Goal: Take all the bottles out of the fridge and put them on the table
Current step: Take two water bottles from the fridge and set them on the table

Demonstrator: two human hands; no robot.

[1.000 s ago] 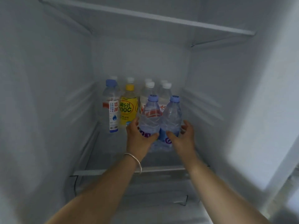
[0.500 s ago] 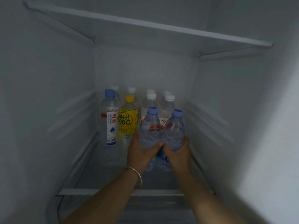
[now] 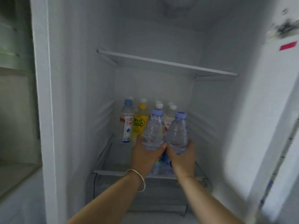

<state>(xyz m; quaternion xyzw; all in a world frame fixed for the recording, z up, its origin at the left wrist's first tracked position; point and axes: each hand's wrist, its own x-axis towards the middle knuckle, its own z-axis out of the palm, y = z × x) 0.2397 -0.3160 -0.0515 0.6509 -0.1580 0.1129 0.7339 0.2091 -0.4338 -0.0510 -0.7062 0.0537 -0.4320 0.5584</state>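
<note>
Two clear plastic water bottles with pale blue caps are in my grasp, one in each hand: my left hand (image 3: 146, 153) wraps the left bottle (image 3: 153, 131) low on its body, and my right hand (image 3: 182, 156) wraps the right bottle (image 3: 177, 135) the same way. My fingers curl firmly round each. Both bottles ride upright, side by side and touching, above the front of the glass fridge shelf (image 3: 113, 172).

To do this well, I judge I should draw both straight back toward me, level, clearing the shelf lip, gripping tightly since cold plastic may be slick, then turn to the bench, which is out of sight.

Behind them on the shelf stand more bottles: a clear one with a blue cap and white label (image 3: 127, 125), a yellow-labelled one with a yellow cap (image 3: 140, 125), and several white-capped ones (image 3: 171, 113) at the back; their exact number I cannot tell. Higher up, a white wire-edged shelf (image 3: 166, 63) carries nothing I can see.
</note>
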